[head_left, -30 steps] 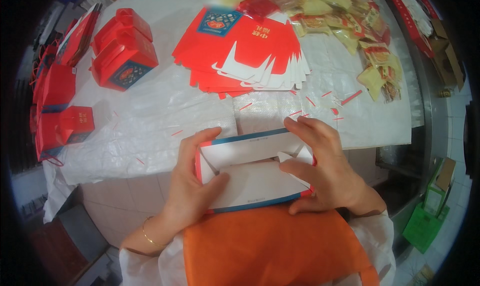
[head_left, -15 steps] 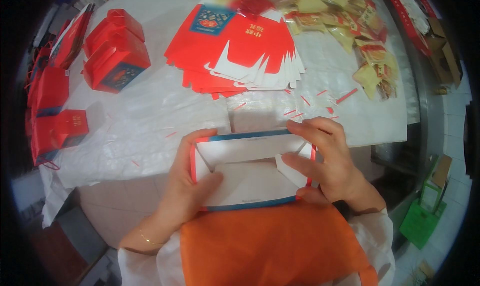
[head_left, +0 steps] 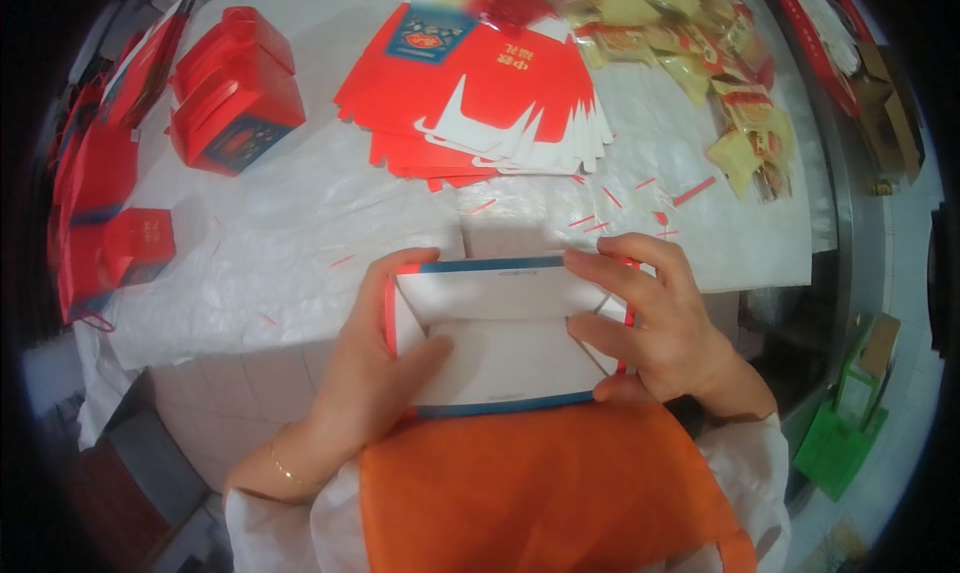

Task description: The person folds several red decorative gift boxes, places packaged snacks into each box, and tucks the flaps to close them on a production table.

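Between my two hands is a partly folded cardboard gift box point(head_left: 508, 358), white inside with blue and red edges, held close to my orange apron. My left hand point(head_left: 385, 343) grips its left end, thumb inside and fingers around the outer wall. At the right end my right hand point(head_left: 655, 323) holds the box, with fingers bent over the far edge and reaching onto the inner flap, the thumb at the near right corner. Beyond the box lies a fanned stack of flat red box blanks point(head_left: 520, 93) with white tabs.
Folded red boxes with handles point(head_left: 240, 93) stand at the left, beside red bags point(head_left: 100, 173) along the table's edge. Wrapped pastries point(head_left: 680, 43) are heaped at the far right. Red paper scraps point(head_left: 600, 203) litter the white table cover point(head_left: 300, 283). A green box point(head_left: 845, 438) sits lower right.
The flaps inside the box now lie flatter, and the gap between them has closed. My right fingers have shifted slightly along the far edge and right flap.
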Motion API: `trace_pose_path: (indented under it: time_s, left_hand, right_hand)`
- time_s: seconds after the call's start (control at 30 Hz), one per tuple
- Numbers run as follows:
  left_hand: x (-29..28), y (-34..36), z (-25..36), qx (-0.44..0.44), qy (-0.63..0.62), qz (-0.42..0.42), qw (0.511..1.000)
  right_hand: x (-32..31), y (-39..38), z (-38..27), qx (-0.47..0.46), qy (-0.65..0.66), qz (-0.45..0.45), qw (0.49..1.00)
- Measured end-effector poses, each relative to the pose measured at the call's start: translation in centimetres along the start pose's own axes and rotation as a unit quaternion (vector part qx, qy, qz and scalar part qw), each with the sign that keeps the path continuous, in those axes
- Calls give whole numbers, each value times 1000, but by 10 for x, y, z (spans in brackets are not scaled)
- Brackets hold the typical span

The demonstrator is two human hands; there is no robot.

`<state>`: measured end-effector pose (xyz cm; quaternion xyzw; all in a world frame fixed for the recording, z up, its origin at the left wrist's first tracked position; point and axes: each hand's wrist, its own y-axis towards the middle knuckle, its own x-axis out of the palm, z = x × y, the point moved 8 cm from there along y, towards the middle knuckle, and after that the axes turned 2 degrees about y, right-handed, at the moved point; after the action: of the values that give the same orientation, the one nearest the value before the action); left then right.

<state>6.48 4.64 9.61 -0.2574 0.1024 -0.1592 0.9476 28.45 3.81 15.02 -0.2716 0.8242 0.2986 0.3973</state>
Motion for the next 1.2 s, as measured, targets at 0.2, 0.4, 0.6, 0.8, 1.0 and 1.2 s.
trace_pose_path:
  time_s: [0.2, 0.4, 0.6, 0.8, 1.0, 1.2]
  left_hand:
    - [1, 1, 2, -14, -7, 13, 1000]
    - [3, 5, 7, -8, -40, 11, 999]
    - [6, 3, 7, -1, -145, 6, 989]
    - [-5, -2, -1, 254, -127, -32, 958]
    - [14, 30, -18, 250, -99, -23, 963]
    - [-37, -45, 29, 612, 290, 327, 659]
  right_hand:
    - [12, -9, 6, -19, 42, 61, 997]
    - [10, -7, -2, -22, 79, 61, 995]
    - [5, -5, -3, 14, 68, 22, 997]
    - [-14, 5, 4, 118, -2, -76, 990]
    - [-10, 20, 0, 82, -27, -42, 995]
    - [-37, 6, 67, 169, 258, 136, 941]
